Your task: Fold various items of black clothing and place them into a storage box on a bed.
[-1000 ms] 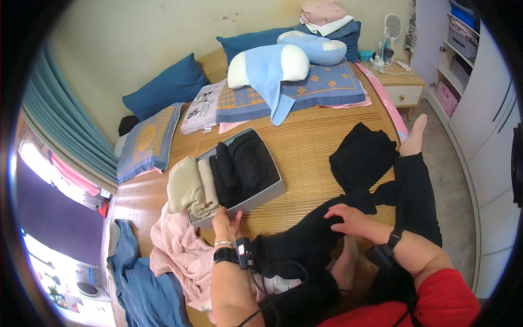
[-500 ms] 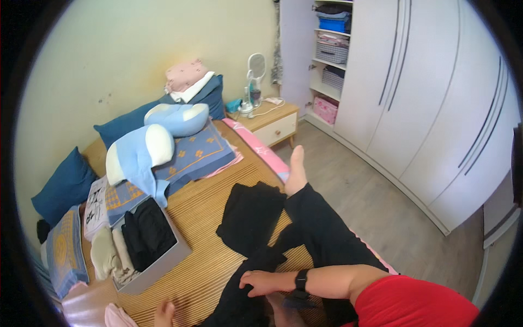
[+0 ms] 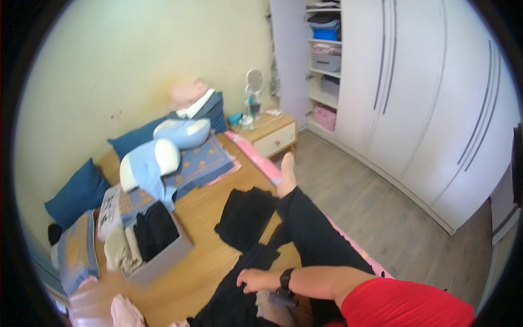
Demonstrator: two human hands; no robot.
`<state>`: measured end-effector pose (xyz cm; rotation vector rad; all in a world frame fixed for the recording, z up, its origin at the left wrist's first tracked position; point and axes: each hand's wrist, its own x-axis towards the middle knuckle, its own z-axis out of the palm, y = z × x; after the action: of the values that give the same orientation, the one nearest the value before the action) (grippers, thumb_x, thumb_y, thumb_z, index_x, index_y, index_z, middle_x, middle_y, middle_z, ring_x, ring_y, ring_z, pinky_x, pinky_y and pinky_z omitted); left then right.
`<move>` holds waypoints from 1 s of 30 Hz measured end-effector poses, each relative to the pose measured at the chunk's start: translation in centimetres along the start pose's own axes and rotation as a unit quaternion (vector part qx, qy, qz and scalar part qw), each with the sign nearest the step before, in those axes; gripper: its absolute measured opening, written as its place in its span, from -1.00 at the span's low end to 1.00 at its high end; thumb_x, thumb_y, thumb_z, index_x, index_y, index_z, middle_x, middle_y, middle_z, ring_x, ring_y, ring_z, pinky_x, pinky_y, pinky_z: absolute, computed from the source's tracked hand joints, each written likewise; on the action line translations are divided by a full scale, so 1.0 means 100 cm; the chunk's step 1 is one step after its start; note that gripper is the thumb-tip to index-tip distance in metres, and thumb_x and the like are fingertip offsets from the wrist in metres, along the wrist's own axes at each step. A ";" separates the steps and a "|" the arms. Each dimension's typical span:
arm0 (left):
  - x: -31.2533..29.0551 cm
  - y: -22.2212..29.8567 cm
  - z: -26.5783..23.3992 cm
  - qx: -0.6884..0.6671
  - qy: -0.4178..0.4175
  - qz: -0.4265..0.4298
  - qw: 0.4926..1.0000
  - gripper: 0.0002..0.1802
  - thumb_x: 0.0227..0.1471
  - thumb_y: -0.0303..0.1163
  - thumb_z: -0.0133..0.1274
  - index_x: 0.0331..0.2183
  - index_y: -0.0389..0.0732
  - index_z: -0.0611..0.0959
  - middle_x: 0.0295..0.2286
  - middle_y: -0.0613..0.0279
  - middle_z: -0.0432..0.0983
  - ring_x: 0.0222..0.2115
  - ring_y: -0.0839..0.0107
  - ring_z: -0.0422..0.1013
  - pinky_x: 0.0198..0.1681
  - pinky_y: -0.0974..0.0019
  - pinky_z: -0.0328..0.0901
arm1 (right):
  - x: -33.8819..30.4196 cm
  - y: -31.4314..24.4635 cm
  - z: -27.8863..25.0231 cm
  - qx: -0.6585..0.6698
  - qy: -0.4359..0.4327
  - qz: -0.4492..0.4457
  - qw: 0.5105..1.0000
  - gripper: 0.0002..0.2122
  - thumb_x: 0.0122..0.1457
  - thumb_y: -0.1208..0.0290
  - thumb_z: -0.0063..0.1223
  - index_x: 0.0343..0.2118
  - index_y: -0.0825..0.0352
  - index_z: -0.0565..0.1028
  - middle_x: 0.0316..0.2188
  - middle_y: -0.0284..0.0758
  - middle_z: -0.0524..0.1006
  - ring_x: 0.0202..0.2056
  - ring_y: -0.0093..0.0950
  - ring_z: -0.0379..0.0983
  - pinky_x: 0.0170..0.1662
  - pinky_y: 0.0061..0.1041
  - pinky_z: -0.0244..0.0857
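Note:
A long black garment (image 3: 231,294) lies spread across the bed in front of me, running down to the lower edge. My right hand (image 3: 255,280), with a dark watch on its wrist, is on it, fingers bent into the cloth. A small pinkish patch at the lower edge, beside the garment's left end, may be my left hand; too little shows to tell its fingers. Farther up lies a folded black garment (image 3: 246,218). To the left, a grey storage box (image 3: 163,261) holds rolled black clothes (image 3: 157,228) and beige clothes (image 3: 122,248).
My outstretched leg (image 3: 321,234), in black trousers, lies along the bed's right side. Pink cloth (image 3: 126,312) lies at the lower left. Blue-and-white cushions (image 3: 150,163) rest near the wall. A nightstand (image 3: 275,139) and white wardrobe (image 3: 414,109) with an open section stand beyond.
My left hand has dropped almost or wholly out of view at the lower edge. My right hand stays on the black garment. The view has tilted up slightly.

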<state>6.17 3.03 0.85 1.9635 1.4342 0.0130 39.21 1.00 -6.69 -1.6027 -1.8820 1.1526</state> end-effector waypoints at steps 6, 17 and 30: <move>-0.010 0.051 -0.016 -0.577 0.046 0.022 0.815 -0.48 -0.29 -0.65 -0.02 -0.13 -0.38 0.40 -0.33 0.13 0.48 -0.37 0.33 0.45 -0.25 0.33 0.37 | -0.020 -0.035 -0.042 0.189 0.037 0.059 0.980 -0.69 -0.09 0.47 0.14 -0.20 0.30 0.47 -0.37 -0.27 0.50 -0.34 -0.54 0.42 -0.33 -0.54 0.34; -0.007 0.088 0.012 -0.705 -0.050 0.136 0.694 -0.29 -0.20 -0.41 0.19 0.01 -0.34 0.27 -0.16 0.00 0.37 -0.27 0.15 0.43 -0.26 0.16 0.42 | -0.027 -0.112 -0.008 0.226 0.024 -0.165 0.960 -0.27 -0.24 0.40 0.30 0.06 0.34 0.20 -0.16 -0.15 0.45 -0.13 -0.34 0.40 -0.09 -0.48 0.27; -0.006 0.081 0.039 -0.692 -0.051 0.129 0.708 -0.30 -0.18 -0.40 0.19 0.03 -0.22 0.27 -0.19 0.04 0.40 -0.23 0.28 0.40 -0.17 0.28 0.31 | -0.043 -0.099 -0.036 0.544 -0.023 0.012 0.838 -0.65 0.21 0.27 -0.19 -0.15 0.51 0.40 -0.21 -0.27 0.48 -0.23 -0.52 0.41 -0.13 -0.52 0.31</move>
<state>14.24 -0.72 2.40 0.7879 0.5864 0.8422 36.98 -1.88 4.06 -0.9053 -0.8326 1.7924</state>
